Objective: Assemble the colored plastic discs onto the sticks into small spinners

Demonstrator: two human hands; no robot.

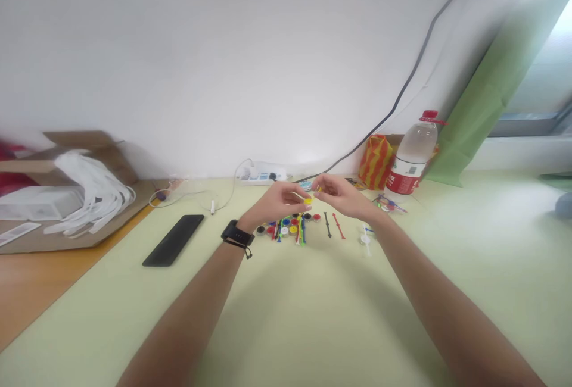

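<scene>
My left hand (pixel 279 201), with a black watch on its wrist, pinches a small round yellow plastic piece (pixel 308 201) between thumb and fingertips. Close to it, my right hand (pixel 339 194) is closed at the fingertips on a tiny yellow bit (pixel 318 190), whose shape is too small to make out. Both hands are raised over the table. Under and in front of them lies a group of small round caps (pixel 292 230) and thin plastic sticks in several colours. To their right lie a black arrow-shaped stick (pixel 328 225) and a red one (pixel 339 226).
A white piece (pixel 365 239) and more coloured pieces (pixel 393 203) lie to the right, near a large bottle (pixel 409 158) and a striped bag (pixel 375 162). At left are a black flat slab (pixel 173 240) and a cardboard box (pixel 102 196). A power strip (pixel 263 175) stands against the wall.
</scene>
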